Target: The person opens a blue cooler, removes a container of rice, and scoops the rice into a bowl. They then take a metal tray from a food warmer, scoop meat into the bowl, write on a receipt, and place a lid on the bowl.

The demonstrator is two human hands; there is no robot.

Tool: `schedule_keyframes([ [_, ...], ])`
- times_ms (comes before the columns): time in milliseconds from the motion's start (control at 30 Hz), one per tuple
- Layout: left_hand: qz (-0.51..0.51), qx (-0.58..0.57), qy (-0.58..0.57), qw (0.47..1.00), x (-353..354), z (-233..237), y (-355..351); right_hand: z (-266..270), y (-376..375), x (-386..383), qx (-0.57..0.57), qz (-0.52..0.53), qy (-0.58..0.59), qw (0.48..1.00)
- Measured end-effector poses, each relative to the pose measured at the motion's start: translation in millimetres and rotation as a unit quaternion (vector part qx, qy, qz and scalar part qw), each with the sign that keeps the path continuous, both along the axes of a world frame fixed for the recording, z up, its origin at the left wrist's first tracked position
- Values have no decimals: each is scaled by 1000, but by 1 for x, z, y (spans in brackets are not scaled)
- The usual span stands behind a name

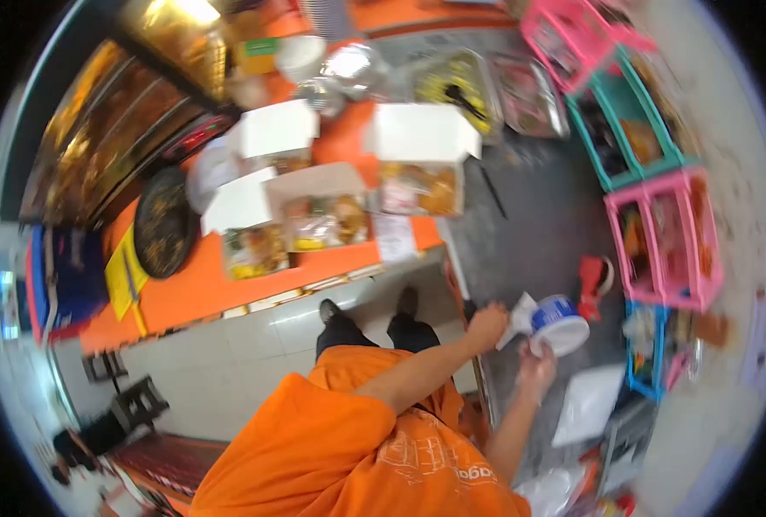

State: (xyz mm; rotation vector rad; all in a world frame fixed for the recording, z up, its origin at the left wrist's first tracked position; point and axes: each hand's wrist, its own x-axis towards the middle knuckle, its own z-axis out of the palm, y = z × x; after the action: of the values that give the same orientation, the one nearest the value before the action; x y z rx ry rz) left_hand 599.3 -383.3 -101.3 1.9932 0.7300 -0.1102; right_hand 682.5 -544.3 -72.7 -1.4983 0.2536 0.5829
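Both hands are out over the grey worktop (pixel 538 215), right side of the scene.

- Left hand (pixel 486 326): fingers clenched on a white piece (pixel 517 315) that sits against the tub's left side. Too blurred to tell whether it's a lid or paper.
- Right hand (pixel 538 366): fingers grasping the blue-and-white tub (pixel 562 322) from its near side. The tub is tilted and held just above the worktop, between the hands and the pink basket (pixel 667 237).
- Red item (pixel 590 283) is just beyond the tub, with a white sheet (pixel 585 401) near-right of the hands.
- Teal basket (pixel 628 129) stands farther back along the right edge.
- Orange worktop (pixel 193 289) to the left carries open white food boxes (pixel 417 159) and a dark round tray (pixel 163 220), well apart from the hands.
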Motion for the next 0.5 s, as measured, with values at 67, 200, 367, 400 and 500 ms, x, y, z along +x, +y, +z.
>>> schedule_keyframes([
  [67,-46,-123,-27,991,-25,4,27,31,15,2,67,-60,45,995],
  [200,21,-226,-220,949,-174,56,108,84,66,-1,24,61,3,998],
  [367,415,16,-176,892,-389,153,240,137,186,-43,-25,203,-51,977],
  [400,502,4,-119,857,-422,176,275,141,215,-54,-30,221,-50,973],
  [500,515,406,40,754,-487,150,389,150,304,-110,-9,282,-66,957],
])
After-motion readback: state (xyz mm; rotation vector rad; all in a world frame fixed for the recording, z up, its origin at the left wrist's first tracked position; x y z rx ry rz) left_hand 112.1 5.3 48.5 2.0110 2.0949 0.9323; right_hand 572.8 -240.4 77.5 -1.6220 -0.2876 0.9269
